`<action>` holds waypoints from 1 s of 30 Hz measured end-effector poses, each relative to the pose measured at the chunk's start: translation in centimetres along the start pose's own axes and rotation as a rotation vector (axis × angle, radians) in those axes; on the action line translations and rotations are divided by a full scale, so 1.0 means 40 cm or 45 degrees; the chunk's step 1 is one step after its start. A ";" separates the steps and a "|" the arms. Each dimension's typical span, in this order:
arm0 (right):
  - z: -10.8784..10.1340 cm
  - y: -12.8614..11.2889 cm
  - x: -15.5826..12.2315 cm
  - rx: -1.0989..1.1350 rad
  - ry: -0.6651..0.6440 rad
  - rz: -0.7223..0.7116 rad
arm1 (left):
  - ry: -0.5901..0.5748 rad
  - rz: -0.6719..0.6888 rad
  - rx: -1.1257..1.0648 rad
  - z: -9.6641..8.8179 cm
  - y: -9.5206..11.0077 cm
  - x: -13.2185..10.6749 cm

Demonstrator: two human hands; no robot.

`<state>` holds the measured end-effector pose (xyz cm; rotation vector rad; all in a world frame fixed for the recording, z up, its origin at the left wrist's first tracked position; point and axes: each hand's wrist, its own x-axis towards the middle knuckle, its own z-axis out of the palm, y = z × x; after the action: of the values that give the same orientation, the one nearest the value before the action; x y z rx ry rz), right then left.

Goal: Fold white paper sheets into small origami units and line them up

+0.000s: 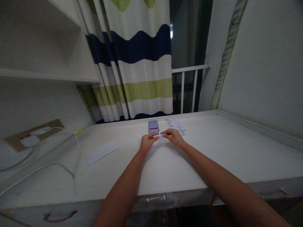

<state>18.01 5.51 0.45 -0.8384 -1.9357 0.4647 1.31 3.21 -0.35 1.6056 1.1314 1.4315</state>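
Observation:
Between my two hands, just above the white desk, is a small piece of folded white paper (160, 135). My left hand (147, 141) pinches its left end, with the fingers closed on it. At the right end, my right hand (174, 136) grips it between thumb and fingers. Right behind my hands lies a phone (153, 126) with its screen lit. A cluster of folded white paper pieces (175, 125) rests on the desk beyond my right hand, partly hidden by it.
White paper sheets (102, 152) lie on the desk (165, 170) to the left. White cables (53, 164) run from plugs in a wall socket (35, 135) at far left. A striped curtain (146, 72) hangs behind the desk, and a shelf (47, 75) juts out at upper left.

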 end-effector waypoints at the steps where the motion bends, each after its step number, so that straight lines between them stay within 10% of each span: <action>1: -0.001 0.001 0.000 -0.017 0.004 -0.011 | 0.008 -0.006 0.027 -0.001 -0.001 0.000; 30: 0.005 0.003 -0.004 0.012 0.120 -0.073 | 0.067 0.033 -0.033 0.002 -0.004 -0.002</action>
<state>17.92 5.49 0.18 -0.7833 -1.8643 0.3933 1.38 3.20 -0.52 1.5787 1.1211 1.5072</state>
